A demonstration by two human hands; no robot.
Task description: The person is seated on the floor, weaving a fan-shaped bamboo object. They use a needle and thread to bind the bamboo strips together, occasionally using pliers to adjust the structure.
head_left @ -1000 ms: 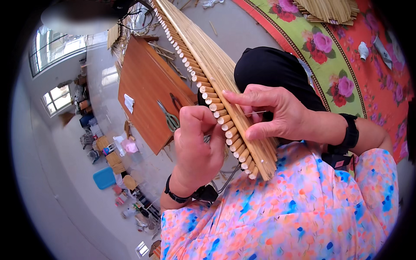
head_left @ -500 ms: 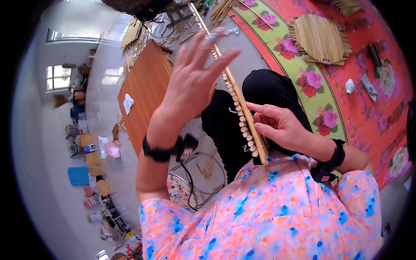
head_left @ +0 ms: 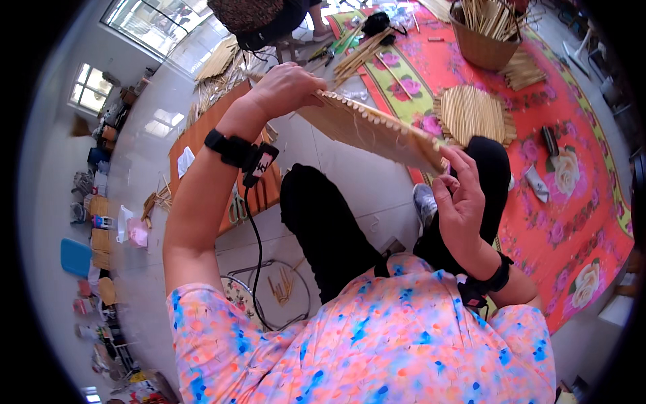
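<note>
A pale panel of thin wooden sticks (head_left: 377, 139), joined side by side, is held up in front of my knees. The round stick ends form a bumpy row along its upper edge, and a loose thread hangs against its face. My left hand (head_left: 286, 87) grips the far left end, its fingertips partly hidden behind the panel. At the right end, my right hand (head_left: 461, 198) has its curled fingers against the corner, thumb close to the index finger. Anything small between those fingers cannot be made out.
On the red floral cloth (head_left: 531, 249) lie a rounded stick mat (head_left: 473, 114), a dark cylinder (head_left: 550, 141) and a white tube (head_left: 536, 183). A basket of sticks (head_left: 484, 42) stands behind. Scissors (head_left: 237, 207) lie by the brown board (head_left: 212, 135). A person's leg (head_left: 316, 19) shows at the back.
The panel has turned from a steep, edge-on slant to lying across my view, showing its face. My left hand, earlier raised with fingers spread, now grips its far end. My right hand has moved right.
</note>
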